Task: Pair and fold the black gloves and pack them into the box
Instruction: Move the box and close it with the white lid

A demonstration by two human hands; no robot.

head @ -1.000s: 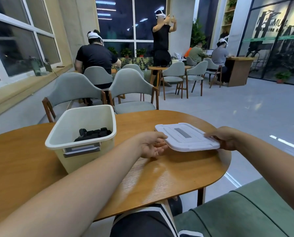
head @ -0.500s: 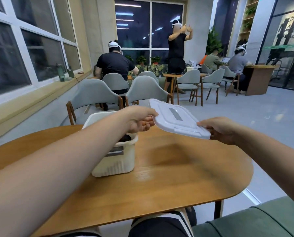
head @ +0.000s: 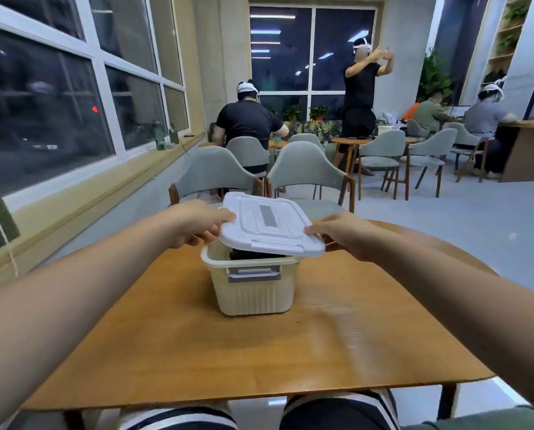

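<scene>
A cream plastic box [head: 253, 290] with a grey latch stands in the middle of the wooden table. Black gloves [head: 253, 254] lie inside it, only partly visible under the lid. A white lid [head: 269, 225] with a grey label hovers just above the box, tilted, its near edge over the box rim. My left hand [head: 197, 223] grips the lid's left edge. My right hand [head: 340, 231] grips its right edge.
The wooden table [head: 259, 352] has a rounded far edge. Two grey chairs [head: 303, 169] stand right behind it. Several people sit or stand at other tables farther back. Windows and a ledge run along the left. A green cushion sits at the lower right.
Both hands have lifted the lid off the table at the right and carried it left, over the box. The view has turned so the box is now centred.
</scene>
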